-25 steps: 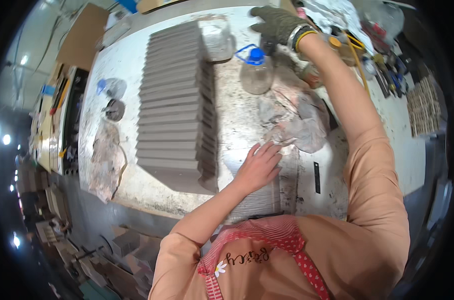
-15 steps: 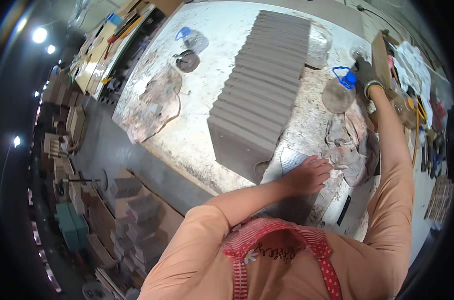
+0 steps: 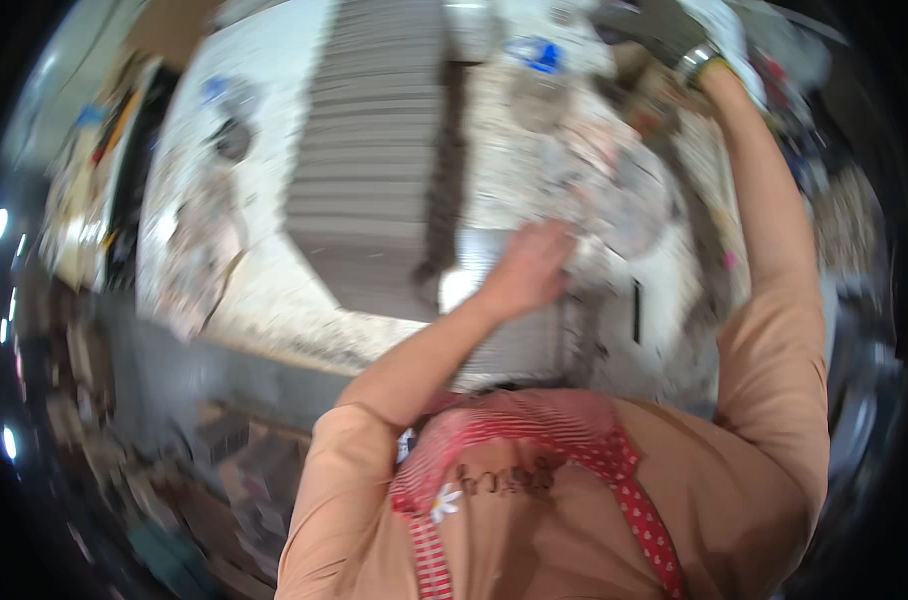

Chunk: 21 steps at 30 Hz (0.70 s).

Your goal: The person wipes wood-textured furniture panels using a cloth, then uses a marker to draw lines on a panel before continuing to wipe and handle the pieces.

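Observation:
My bare left hand [image 3: 536, 268] reaches over the table just right of a long row of overlapping grey board pieces [image 3: 369, 150]. Its fingers look loosely stretched, though blurred, and nothing shows in them. Below its wrist lies a flat grey piece [image 3: 514, 355]. Right beside its fingertips is a stained, crumpled cloth [image 3: 629, 205]. At the far right edge of the table is my right hand [image 3: 664, 35] in a dark glove, near the top of the picture. Motion smears its fingers, so what it touches is hidden. A clear jug with a blue cap [image 3: 541, 100] stands between the row and my right arm.
On the table's left side lie another stained cloth [image 3: 204, 245], a dark round object [image 3: 233, 139] and a clear container with a blue handle [image 3: 229, 93]. A black strip [image 3: 636, 310] lies near my right forearm. Cartons [image 3: 244, 450] stand on the floor at left.
The view has swung, so the table's contents sit further left and higher, and everything is blurred. My gloved right hand has moved away from beside the jug, outward to the table's far right edge.

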{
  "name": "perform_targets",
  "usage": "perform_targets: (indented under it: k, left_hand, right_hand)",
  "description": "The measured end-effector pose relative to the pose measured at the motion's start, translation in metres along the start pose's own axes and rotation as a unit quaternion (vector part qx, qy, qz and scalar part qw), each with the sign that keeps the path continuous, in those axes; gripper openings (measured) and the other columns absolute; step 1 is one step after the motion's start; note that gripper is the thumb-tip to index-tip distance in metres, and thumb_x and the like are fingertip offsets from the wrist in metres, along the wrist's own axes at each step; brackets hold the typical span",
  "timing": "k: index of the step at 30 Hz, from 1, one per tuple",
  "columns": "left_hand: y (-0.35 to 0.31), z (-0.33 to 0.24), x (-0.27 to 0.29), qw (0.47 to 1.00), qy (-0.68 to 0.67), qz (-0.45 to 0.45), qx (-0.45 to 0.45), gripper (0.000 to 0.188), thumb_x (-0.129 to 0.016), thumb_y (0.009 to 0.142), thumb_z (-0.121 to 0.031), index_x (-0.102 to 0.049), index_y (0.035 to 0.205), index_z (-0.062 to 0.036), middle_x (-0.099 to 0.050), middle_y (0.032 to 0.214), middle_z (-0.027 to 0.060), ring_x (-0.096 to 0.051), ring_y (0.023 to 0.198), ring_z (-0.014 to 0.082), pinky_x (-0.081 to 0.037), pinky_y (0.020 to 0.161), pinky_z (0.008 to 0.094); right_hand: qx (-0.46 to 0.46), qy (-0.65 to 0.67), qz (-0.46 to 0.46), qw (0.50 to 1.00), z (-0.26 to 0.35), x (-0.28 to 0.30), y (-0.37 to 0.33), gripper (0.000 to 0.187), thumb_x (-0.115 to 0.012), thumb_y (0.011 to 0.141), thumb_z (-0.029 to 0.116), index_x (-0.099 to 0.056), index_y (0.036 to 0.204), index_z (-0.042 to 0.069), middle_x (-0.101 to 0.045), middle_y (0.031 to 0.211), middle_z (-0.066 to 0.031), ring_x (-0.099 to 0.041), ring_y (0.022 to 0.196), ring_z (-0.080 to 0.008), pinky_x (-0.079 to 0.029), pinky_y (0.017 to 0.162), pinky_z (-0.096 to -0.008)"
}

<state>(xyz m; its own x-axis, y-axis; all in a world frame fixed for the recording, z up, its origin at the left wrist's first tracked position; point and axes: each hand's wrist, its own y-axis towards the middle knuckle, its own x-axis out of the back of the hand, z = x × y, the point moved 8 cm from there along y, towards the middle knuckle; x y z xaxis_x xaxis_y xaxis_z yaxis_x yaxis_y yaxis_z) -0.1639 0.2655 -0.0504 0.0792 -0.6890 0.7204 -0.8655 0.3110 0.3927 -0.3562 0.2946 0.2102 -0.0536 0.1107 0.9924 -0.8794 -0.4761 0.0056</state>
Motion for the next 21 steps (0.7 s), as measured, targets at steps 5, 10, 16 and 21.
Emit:
perform_targets:
  k: [5,10,16,21]
  left_hand:
    - [0.014,-0.015,0.022,0.999,-0.017,-0.017,0.043,0.076,-0.074,0.075,-0.015,-0.037,0.139,0.0022,-0.039,0.141,0.0219,-0.035,0.132,0.0401,-0.028,0.11,0.0464]
    - [0.021,-0.045,0.012,0.964,-0.21,-0.018,0.162,0.096,-0.077,0.074,-0.008,-0.017,0.148,-0.0001,-0.036,0.144,0.0221,-0.039,0.131,0.0357,-0.031,0.11,0.0405]
    - [0.001,-0.047,0.011,0.979,-0.142,0.011,0.147,0.074,-0.079,0.067,-0.005,-0.042,0.13,0.0012,-0.053,0.121,0.0183,-0.053,0.115,0.0314,-0.042,0.098,0.0363]
    - [0.001,-0.048,0.019,0.926,-0.251,0.038,0.28,0.068,-0.081,0.074,-0.017,-0.044,0.128,0.0011,-0.062,0.106,0.0149,-0.061,0.096,0.0211,-0.048,0.086,0.0312]
  right_hand:
    - [0.288,0.01,-0.17,0.942,-0.053,-0.045,-0.067,0.038,-0.064,0.078,0.036,-0.061,0.095,0.002,-0.067,0.089,-0.0153,-0.065,0.08,-0.0313,-0.051,0.075,-0.0399]
    - [0.151,0.147,0.024,0.977,-0.033,-0.13,-0.153,0.053,-0.069,0.08,0.037,-0.053,0.118,0.004,-0.056,0.118,-0.016,-0.058,0.106,-0.0322,-0.05,0.09,-0.0394]
    - [0.199,0.25,0.104,0.942,-0.03,-0.171,-0.213,0.067,-0.07,0.083,0.039,-0.047,0.134,0.003,-0.051,0.135,-0.0186,-0.051,0.124,-0.0301,-0.044,0.101,-0.0393]
    - [-0.054,0.56,0.148,0.813,-0.103,-0.166,-0.2,0.041,-0.066,0.088,0.032,-0.058,0.119,0.007,-0.063,0.094,-0.0032,-0.06,0.079,-0.0097,-0.051,0.071,-0.0258]
